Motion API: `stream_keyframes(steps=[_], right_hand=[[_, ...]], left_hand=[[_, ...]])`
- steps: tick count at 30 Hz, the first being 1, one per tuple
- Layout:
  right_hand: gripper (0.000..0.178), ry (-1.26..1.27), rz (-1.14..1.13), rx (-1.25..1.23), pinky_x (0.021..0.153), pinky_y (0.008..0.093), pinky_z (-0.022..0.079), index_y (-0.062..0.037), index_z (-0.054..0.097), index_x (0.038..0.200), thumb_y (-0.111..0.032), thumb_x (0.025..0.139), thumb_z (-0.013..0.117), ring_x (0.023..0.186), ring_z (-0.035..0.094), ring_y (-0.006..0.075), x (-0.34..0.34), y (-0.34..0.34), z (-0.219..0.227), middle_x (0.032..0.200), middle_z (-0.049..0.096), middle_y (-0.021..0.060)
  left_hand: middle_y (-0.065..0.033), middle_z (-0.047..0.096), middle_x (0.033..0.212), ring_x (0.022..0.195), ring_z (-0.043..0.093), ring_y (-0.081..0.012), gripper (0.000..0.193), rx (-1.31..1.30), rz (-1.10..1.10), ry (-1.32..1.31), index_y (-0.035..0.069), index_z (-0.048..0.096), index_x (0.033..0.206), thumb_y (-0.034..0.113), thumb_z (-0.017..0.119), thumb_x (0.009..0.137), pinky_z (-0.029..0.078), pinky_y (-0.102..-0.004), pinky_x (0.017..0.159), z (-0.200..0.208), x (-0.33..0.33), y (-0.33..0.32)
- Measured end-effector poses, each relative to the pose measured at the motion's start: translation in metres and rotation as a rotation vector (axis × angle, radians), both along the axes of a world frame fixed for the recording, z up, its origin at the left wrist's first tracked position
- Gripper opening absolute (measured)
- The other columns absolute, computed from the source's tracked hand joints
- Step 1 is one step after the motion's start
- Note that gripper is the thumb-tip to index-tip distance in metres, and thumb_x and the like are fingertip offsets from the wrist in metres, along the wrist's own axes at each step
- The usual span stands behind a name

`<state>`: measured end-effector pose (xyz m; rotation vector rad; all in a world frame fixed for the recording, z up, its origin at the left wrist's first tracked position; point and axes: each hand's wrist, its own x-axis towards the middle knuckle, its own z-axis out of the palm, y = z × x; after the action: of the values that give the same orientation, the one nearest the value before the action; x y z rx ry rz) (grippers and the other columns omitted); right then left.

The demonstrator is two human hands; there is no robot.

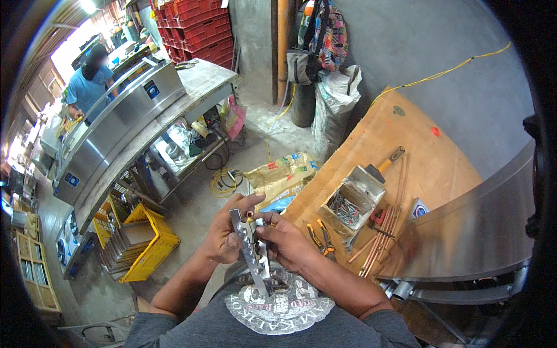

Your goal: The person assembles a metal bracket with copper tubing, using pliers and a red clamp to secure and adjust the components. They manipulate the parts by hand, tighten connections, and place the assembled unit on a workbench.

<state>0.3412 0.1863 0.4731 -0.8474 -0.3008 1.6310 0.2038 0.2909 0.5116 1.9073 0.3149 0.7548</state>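
Close to my chest I hold a silvery metal strip (248, 255) with notches cut along its edge. My left hand (225, 236) grips it from the left, with the thumb against its upper part. My right hand (284, 240) is closed around a second, shorter notched metal piece (263, 255) beside it. Between my fingertips at the top shows the round end of a small copper-coloured tube (250, 215). How these parts join is hidden by my fingers.
On the wooden table (348, 174) to my right are an open box of screws (348, 206), a hammer (386, 165), pliers (325, 238) and copper tubes (386, 232). A curved steel panel (464, 232) stands nearby. Leftward are a yellow crate (154, 243), a workbench (203, 81) and a person (93, 87).
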Motion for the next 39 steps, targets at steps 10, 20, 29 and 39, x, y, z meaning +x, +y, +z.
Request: stream_keyframes(steps=[10, 20, 29, 39], right_hand=[[0.045, -0.544, -0.030, 0.348, 0.079, 0.0263, 0.049, -0.0031, 0.051, 0.128, -0.017, 0.089, 0.068, 0.090, 0.058, 0.0110, 0.023, -0.007, 0.044, 0.101, 0.061, 0.0053], [0.048, -1.151, 0.008, 0.555, 0.086, 0.0372, 0.049, -0.0040, 0.052, 0.131, -0.023, 0.088, 0.065, 0.097, 0.063, 0.0280, 0.040, -0.011, 0.078, 0.107, 0.063, 0.0176], [0.048, -1.262, -0.004, 0.407, 0.080, 0.0349, 0.052, -0.0002, 0.049, 0.132, -0.005, 0.085, 0.063, 0.089, 0.066, 0.0216, 0.076, -0.031, 0.100, 0.100, 0.068, 0.0149], [0.030, -1.752, 0.070, 0.484, 0.066, 0.0346, 0.051, -0.0028, 0.066, 0.111, -0.005, 0.081, 0.067, 0.076, 0.064, 0.0283, 0.064, -0.017, 0.097, 0.088, 0.061, 0.0129]], left_hand=[[-0.0012, 0.059, 0.084, 0.076, 0.051, -0.0087, 0.046, -0.554, 0.055, 0.012, 0.001, 0.056, 0.112, 0.044, 0.051, 0.097, 0.042, -0.0249, 0.068, -0.014, -0.007, -0.021], [-0.0106, 0.057, 0.116, 0.106, 0.057, -0.0158, 0.053, -0.712, -0.152, -0.086, -0.001, 0.037, 0.131, 0.017, 0.066, 0.090, 0.047, -0.0306, 0.089, 0.007, -0.004, -0.037], [-0.0088, 0.066, 0.100, 0.091, 0.064, -0.0160, 0.049, -0.837, -0.191, 0.051, 0.000, 0.048, 0.126, 0.008, 0.071, 0.084, 0.051, -0.0304, 0.081, 0.025, -0.003, -0.019], [-0.0049, 0.066, 0.096, 0.090, 0.062, -0.0118, 0.035, -0.728, -0.130, 0.152, -0.001, 0.055, 0.119, 0.009, 0.067, 0.088, 0.049, -0.0272, 0.082, 0.021, 0.000, -0.023]])
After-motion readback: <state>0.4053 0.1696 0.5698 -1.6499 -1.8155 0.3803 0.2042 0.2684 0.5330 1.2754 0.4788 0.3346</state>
